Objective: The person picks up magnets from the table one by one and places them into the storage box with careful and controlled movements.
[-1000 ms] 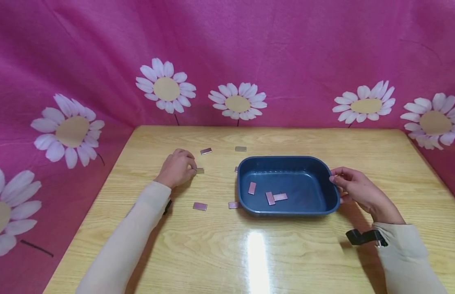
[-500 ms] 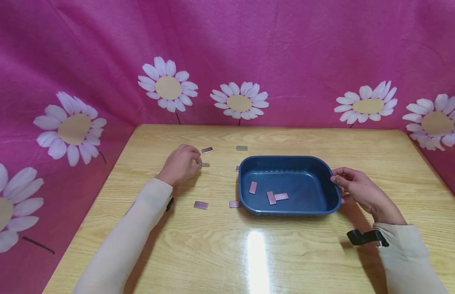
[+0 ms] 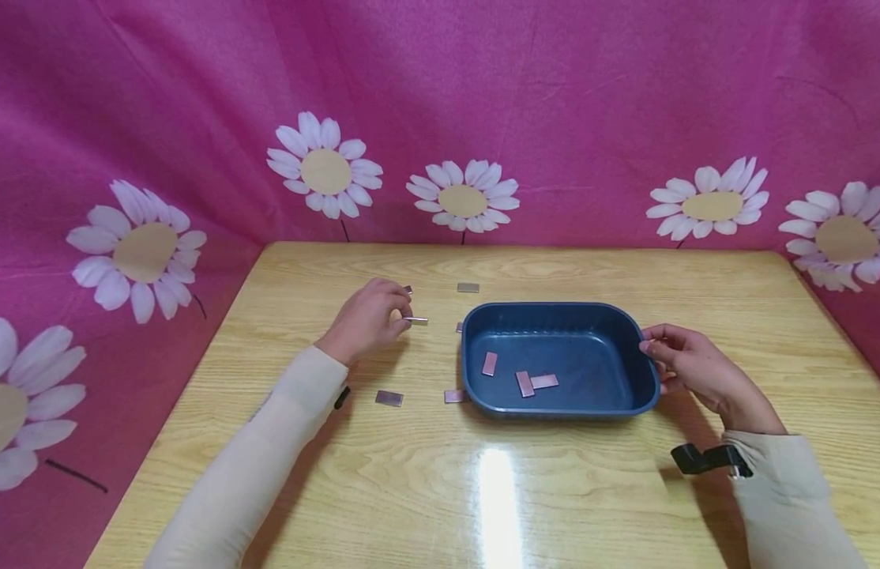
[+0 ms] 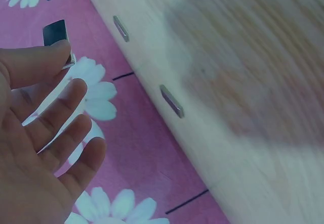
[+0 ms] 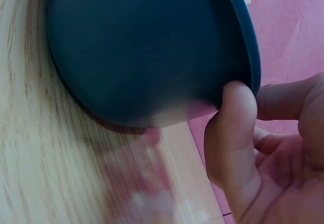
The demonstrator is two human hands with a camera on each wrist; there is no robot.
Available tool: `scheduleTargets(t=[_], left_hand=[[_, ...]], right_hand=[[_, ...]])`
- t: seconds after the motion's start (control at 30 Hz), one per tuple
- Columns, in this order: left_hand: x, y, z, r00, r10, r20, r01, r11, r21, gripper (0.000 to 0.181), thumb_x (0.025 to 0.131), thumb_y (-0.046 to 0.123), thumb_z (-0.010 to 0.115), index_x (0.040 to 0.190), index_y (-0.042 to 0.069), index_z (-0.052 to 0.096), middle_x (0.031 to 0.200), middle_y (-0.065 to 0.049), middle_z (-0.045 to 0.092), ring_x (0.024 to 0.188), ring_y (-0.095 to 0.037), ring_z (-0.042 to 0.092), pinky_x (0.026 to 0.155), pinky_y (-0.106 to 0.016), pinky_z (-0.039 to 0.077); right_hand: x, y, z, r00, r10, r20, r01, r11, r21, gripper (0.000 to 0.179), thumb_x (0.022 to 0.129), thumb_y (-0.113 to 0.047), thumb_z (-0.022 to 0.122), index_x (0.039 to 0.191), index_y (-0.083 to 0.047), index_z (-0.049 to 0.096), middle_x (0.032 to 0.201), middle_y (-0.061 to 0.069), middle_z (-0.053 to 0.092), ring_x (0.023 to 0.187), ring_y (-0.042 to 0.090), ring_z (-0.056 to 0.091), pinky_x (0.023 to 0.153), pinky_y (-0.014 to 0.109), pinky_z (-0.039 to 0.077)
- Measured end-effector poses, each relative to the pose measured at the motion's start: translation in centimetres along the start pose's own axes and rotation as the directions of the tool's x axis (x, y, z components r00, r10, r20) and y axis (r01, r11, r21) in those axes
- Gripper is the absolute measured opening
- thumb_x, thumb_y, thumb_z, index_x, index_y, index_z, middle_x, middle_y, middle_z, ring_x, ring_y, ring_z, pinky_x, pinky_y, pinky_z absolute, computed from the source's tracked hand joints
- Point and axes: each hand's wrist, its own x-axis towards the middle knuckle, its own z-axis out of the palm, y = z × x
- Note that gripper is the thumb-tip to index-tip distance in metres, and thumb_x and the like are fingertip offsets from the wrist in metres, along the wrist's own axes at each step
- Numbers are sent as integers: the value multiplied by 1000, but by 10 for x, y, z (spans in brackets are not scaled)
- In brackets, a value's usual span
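In the head view my left hand (image 3: 372,320) pinches a small flat rectangular tile (image 3: 416,320) between thumb and fingers, raised above the table. The left wrist view shows this tile (image 4: 55,33) dark on one face, the other fingers loosely bent below it. My right hand (image 3: 703,379) grips the right end of a dark blue oblong basin (image 3: 589,359), thumb over the rim. Inside the basin lie three pinkish tiles: one apart (image 3: 489,363), one upright-set piece (image 3: 524,384) and another (image 3: 545,381) touching it.
Loose tiles lie on the wooden table (image 3: 326,490): one at front left (image 3: 389,398), one by the basin's near corner (image 3: 453,397), one behind (image 3: 468,288). Another (image 3: 408,290) is partly hidden by my left hand. A pink flowered cloth (image 3: 575,118) hangs behind.
My left hand has lifted the tile off the table and carried it a little to the right, towards the basin. My right hand stays at the basin's rim.
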Motion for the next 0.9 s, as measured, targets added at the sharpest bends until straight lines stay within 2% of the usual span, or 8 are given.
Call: scheduleTargets(t=[0.23,0.4,0.57,0.67,0.9], left_hand=[[6,17,-6,999,-17,32,17,1000,-2,9,88,16,72,91,9,77,117,-6,70,121,-26,57,108,-39,46],[10,31,-8,1000,6,23,-5,1000,-13,10,88,17,73,93,9,77,118,-5,70,121,-24,57,107,-38,47],[17,43,-8,1000,-24,15,24,998,-62,11,89,19,73,95,10,77,120,-4,68,123,-22,55,109,-38,47],[21,48,-7,999,-34,20,36,996,-82,12,89,20,73,96,11,77,121,-4,68,124,-22,54,110,-38,46],[26,53,-5,1000,-8,12,9,996,-85,11,89,19,73,94,10,77,121,-4,68,123,-22,55,109,-37,47]], right_hand=[[1,-1,2,1000,3,4,-3,1000,-6,35,106,-21,43,126,8,43,79,-4,51,66,7,59,59,29,59],[2,0,1,1000,7,12,-7,1000,-13,34,106,-21,42,126,7,42,78,-5,49,66,6,56,59,28,58],[2,1,-1,1000,14,15,-14,1000,-25,34,107,-21,41,128,6,41,79,-5,49,67,7,54,58,26,56],[2,0,0,1000,9,14,-9,999,-42,34,107,-20,40,128,7,41,80,-3,49,68,7,53,58,26,56],[2,-1,0,1000,-10,17,11,997,-70,35,107,-17,38,129,10,40,83,-2,48,70,8,51,58,28,56]])
